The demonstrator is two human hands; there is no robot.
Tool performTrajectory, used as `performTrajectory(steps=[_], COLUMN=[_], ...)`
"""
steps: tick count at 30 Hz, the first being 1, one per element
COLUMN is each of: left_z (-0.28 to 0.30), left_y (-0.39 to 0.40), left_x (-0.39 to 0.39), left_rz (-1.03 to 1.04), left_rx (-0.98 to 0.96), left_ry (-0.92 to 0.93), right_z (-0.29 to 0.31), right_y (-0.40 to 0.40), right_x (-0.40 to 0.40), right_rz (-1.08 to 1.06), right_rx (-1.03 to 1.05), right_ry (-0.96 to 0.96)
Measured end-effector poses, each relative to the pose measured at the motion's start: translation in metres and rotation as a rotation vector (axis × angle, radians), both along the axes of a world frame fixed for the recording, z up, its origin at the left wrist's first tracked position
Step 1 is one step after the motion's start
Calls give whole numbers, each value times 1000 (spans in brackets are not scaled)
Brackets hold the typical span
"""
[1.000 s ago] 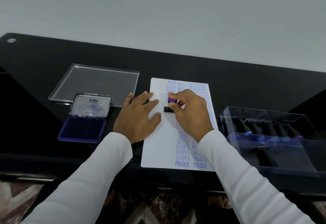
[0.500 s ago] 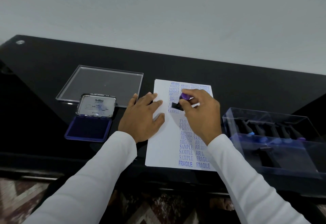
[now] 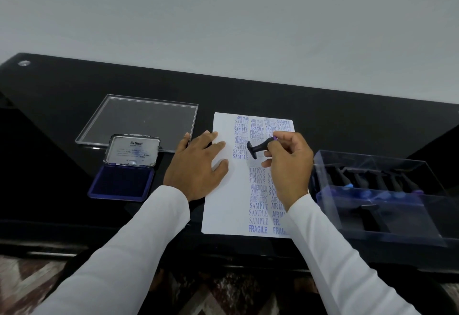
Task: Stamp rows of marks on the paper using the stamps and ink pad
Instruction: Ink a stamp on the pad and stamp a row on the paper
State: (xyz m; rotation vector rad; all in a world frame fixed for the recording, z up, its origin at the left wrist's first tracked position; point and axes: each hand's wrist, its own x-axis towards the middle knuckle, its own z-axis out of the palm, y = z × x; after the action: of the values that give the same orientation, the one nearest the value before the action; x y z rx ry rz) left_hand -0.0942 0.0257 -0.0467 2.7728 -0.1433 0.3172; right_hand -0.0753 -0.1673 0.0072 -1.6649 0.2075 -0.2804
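Two hands: the left hand and the right hand. One stamp out of the box, one sheet of paper, one open ink pad, one clear lid, one clear stamp box holding several stamps, count unclear, all on one worktop
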Motion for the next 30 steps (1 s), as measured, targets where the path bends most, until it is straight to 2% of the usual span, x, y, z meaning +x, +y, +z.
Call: performTrajectory(steps=[11, 21, 30], left_z=[1, 10, 42], left_y=[0, -6, -66], left_x=[-1, -2, -17], left_rz=[-4, 10, -70], left_rx=[7, 88, -28], left_ry=[6, 6, -5], right_z=[1, 11, 35], right_y=[-1, -13, -50], right_x=[-2, -11, -29], right_rz=[9, 23, -43], right_rx=[-13, -54, -69], right_ry=[-6, -27, -111])
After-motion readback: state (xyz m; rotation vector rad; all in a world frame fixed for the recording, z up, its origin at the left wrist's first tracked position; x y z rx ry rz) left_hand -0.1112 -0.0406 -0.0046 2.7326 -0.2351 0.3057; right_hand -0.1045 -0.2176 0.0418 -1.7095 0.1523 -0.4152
